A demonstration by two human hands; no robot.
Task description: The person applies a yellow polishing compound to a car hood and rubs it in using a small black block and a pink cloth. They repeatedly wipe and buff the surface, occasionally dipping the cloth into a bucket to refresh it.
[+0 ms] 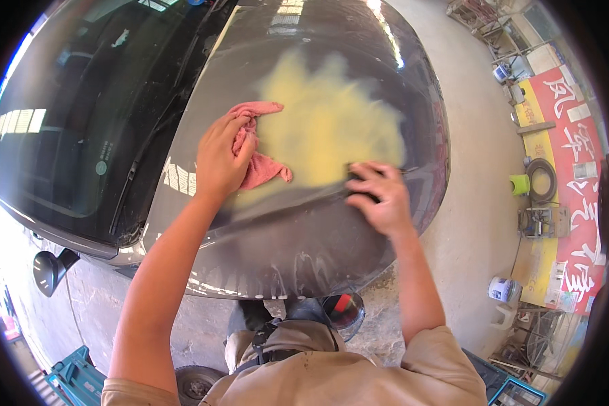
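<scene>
Clearly the work sits on the yellow filler patch (328, 122), a pale, feathered blotch spread over the middle of the dark car hood (298, 237), just ahead of both sets of fingers. The right hand (379, 196) presses a small dark sanding block (360, 183) at the patch's near right edge; its fingers (372, 172) lie close together, curled over the block and clamped on it. The left hand (220, 159) rests at the patch's left edge with its fingers (240, 128) bent and loosely gathered on a pink rag (260, 169), which is bunched under the palm and trails out toward the patch.

To my eye, doing this well means keeping the block flat on the curve, working with light even pressure from the patch's middle out past its feathered rim so no ridge is left, and wiping dust with the rag often enough to read the surface.

Beyond the left fingers lies the windscreen (81, 115) with its wiper (139, 169). Below the hood's near edge stand a side mirror (51, 269) and the concrete floor (467, 223); well right of the right fingers are a white tub (504, 289) and a red banner (575, 203).
</scene>
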